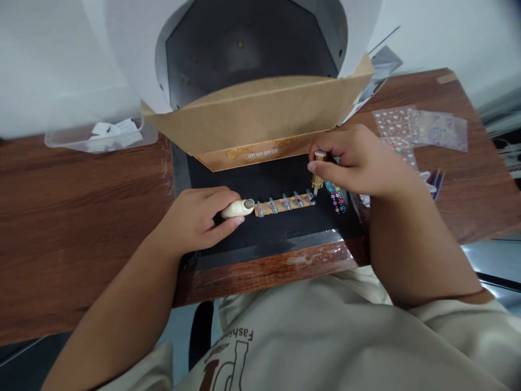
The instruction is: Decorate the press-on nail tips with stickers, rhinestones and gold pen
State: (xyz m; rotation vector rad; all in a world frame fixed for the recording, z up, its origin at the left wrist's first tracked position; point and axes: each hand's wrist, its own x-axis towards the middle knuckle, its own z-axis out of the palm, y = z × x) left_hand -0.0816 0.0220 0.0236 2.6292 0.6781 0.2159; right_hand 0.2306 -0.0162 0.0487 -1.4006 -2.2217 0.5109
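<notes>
My left hand (203, 217) is closed around a small white nail polish bottle (235, 209), tipped on its side with its round greyish mouth facing right. Beside that mouth begins a narrow tan strip (266, 208) carrying several press-on nails (286, 202), bluish-green with pink touches. My right hand (350, 160) pinches a gold polish cap (318, 172) with its brush pointing down. The brush tip is at the rightmost nail (310, 196); whether it touches is too small to tell. Colourful flower stickers (336, 196) lie just right of the brush.
A black mat (232, 239) covers the work spot on the wooden table (81, 217). Close behind the hands stands a cardboard panel (260, 117) below a large white-rimmed lamp (252, 43). A clear plastic bin (101, 138) sits back left; sticker packets (437, 129) lie at right.
</notes>
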